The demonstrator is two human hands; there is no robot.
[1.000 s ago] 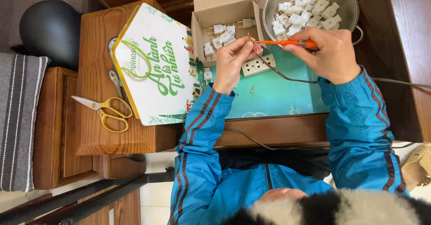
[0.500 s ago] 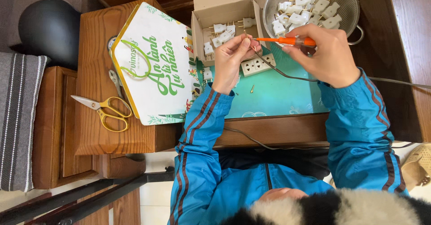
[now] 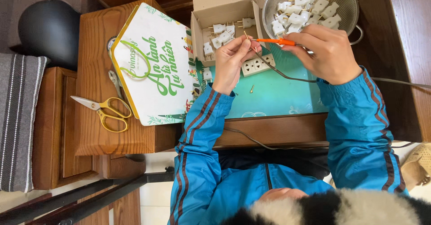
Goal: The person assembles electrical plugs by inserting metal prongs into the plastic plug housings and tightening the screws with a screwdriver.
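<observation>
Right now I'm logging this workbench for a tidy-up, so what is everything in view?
Orange-handled screwdriver: one, orange, held in the right hand.
Plug part: one, small, pinched in the left hand.
Socket strip: one, white, on the teal mat under the hands.
Teal mat: one, on the table.
Cardboard box: one, brown, holding white plugs.
Metal colander: one, silver, holding white plugs.
House-shaped box: one, white and green, on the wooden stand.
Scissors: one, yellow-handled, on the stand.
Dark helmet: one, far left.
Left hand, right hand: blue sleeves.
</observation>
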